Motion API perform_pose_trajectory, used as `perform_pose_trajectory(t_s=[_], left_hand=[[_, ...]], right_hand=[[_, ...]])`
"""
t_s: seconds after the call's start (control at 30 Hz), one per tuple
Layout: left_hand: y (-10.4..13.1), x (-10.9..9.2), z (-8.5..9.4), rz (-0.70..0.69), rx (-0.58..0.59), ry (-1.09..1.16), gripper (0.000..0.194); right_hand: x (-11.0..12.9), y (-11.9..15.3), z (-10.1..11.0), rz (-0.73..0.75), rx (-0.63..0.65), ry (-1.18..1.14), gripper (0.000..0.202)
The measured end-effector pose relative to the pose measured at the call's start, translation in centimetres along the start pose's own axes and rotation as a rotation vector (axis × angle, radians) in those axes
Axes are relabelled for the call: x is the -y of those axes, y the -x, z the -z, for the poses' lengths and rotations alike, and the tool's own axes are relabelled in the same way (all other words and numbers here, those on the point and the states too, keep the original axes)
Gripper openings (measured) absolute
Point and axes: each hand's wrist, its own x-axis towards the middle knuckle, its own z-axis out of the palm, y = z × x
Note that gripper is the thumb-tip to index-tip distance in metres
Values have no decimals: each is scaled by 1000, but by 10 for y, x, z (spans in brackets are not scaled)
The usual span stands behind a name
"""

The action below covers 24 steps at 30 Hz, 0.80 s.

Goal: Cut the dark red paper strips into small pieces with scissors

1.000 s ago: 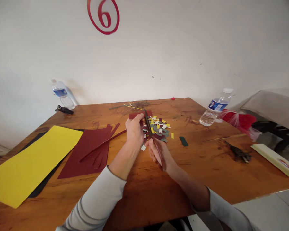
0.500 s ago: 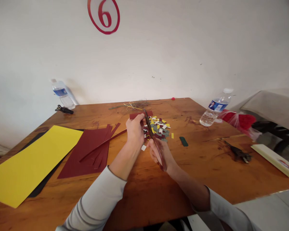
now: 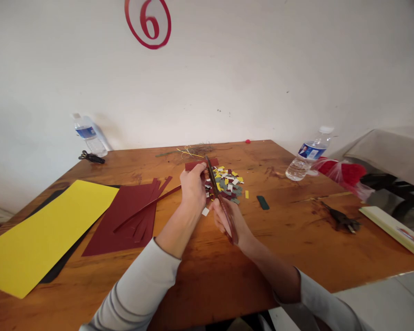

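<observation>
My left hand (image 3: 193, 186) is closed, pinching a narrow maroon paper strip (image 3: 158, 201) whose long end trails left over a maroon sheet (image 3: 124, 197). In my right hand (image 3: 232, 218) is a pair of scissors (image 3: 214, 177) with reddish handles, blades pointing away and up beside my left fingertips. The end of the strip at the blades is mostly hidden by my fingers. Below and just right of the blades lies a pile of small paper pieces (image 3: 232, 181) in yellow, white, green and maroon. A maroon paper piece (image 3: 192, 164) lies behind my left hand.
At left a yellow sheet (image 3: 51, 234) overlaps a black one (image 3: 60, 264). Water bottles stand at the back left (image 3: 89, 135) and right (image 3: 307, 154). Thin stems (image 3: 200, 149) lie by the wall. Dark clippers (image 3: 343, 219) and a pale box (image 3: 393, 230) are at right.
</observation>
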Motion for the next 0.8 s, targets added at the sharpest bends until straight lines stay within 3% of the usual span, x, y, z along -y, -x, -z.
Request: perform_pose_trajectory(t_s=[0.8], left_hand=[[2,1,-2,10,-8,17,23]], right_hand=[[-2,-5,2,-45,5,-47,58]])
